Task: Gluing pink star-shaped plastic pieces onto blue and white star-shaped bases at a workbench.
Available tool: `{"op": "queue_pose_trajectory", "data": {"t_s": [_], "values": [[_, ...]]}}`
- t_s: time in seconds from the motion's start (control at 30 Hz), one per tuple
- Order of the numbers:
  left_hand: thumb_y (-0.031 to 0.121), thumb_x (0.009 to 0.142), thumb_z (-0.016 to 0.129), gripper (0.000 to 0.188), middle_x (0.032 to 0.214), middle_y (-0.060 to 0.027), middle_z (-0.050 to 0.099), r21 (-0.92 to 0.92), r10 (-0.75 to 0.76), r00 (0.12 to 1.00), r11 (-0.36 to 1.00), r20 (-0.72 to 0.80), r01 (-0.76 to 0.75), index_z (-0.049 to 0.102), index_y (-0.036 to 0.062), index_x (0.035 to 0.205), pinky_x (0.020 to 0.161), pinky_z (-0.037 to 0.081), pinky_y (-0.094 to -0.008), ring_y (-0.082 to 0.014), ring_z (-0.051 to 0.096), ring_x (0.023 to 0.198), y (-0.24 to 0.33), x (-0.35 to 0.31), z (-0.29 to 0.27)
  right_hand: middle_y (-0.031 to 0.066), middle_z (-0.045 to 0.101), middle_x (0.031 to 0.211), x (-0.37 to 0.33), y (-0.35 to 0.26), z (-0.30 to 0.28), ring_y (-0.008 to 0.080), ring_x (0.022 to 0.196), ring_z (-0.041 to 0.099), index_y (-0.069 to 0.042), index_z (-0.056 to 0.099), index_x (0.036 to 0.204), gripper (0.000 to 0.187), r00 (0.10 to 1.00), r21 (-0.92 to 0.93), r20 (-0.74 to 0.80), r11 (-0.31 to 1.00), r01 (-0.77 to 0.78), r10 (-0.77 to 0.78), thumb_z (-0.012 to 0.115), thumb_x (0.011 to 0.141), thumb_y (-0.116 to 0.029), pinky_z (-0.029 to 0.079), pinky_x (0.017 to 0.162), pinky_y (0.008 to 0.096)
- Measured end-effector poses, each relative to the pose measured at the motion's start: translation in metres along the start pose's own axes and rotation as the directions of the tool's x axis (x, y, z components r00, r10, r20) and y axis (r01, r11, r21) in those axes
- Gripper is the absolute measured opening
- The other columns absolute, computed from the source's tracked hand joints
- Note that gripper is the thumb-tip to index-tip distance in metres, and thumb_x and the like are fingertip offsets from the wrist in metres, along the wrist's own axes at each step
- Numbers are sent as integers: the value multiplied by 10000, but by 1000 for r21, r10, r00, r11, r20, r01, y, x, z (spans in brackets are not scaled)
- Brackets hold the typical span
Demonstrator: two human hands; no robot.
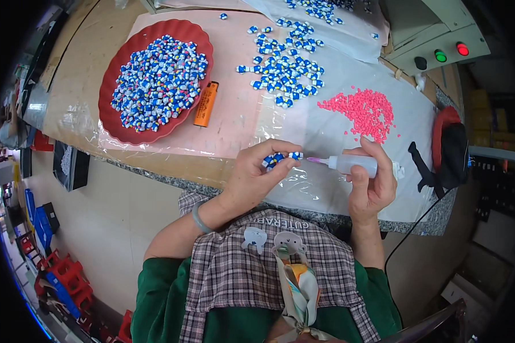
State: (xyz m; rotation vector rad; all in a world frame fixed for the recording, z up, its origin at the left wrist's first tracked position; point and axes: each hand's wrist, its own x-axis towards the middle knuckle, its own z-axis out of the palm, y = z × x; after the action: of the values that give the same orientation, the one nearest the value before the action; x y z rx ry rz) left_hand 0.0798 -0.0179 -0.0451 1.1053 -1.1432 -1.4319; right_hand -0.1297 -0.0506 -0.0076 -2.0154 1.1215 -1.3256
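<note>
Left hand (256,174) pinching blue-white pieces (277,159), right hand (372,183) gripping glue bottle (352,164) (nozzle touching)

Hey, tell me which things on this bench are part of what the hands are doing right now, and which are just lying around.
In use:
left hand holding small blue-and-white pieces
right hand holding squeeze bottle, nozzle at those pieces
loose blue-and-white pile
red dish full of them
pink pieces

Lying about:
orange lighter
control box with green and red buttons
red-and-black object at the table edge
</note>
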Motion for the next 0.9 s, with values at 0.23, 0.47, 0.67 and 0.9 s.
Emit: {"op": "queue_pose_trajectory", "data": {"t_s": [0.23, 0.47, 0.67, 0.9], "values": [[61, 933, 602, 210, 932, -24, 670, 31, 22, 1000, 999, 1, -22, 621, 22, 1139, 600, 419, -163, -16, 529, 736, 0, 1, 0, 144, 681, 852, 0, -5, 0, 96, 598, 554, 48, 554, 1211, 395, 999, -27, 3, 999, -46, 46, 597, 942, -237, 453, 548, 218], [59, 932, 603, 207, 935, -22, 666, 50, 52, 999, 997, -2, -51, 625, 26, 1136, 601, 426, -165, -23, 553, 754, -1, 3, 0, 172, 669, 921, 2, -6, -1, 234, 739, 681, 58, 567, 1154, 393, 998, -55, 48, 997, 48, -45, 717, 853, -145, 530, 638, 296], [76, 938, 597, 202, 919, -24, 683, -26, -31, 999, 999, -12, 31, 623, 37, 1134, 584, 413, -155, -14, 558, 752, 2, 0, 0, 151, 661, 924, -2, -3, -4, 203, 736, 660, 46, 558, 1146, 371, 993, 79, -29, 990, -114, 116, 707, 866, -145, 522, 616, 279], [30, 923, 603, 189, 973, -45, 663, -2, -137, 991, 991, -12, 137, 640, -1, 1107, 589, 471, -159, -94, 662, 898, 8, 0, -1, 70, 559, 993, 7, 33, -41, 140, 683, 564, -29, 507, 1116, 324, 876, 642, -49, 687, -341, 480, 672, 838, -47, 457, 580, 226]]}}
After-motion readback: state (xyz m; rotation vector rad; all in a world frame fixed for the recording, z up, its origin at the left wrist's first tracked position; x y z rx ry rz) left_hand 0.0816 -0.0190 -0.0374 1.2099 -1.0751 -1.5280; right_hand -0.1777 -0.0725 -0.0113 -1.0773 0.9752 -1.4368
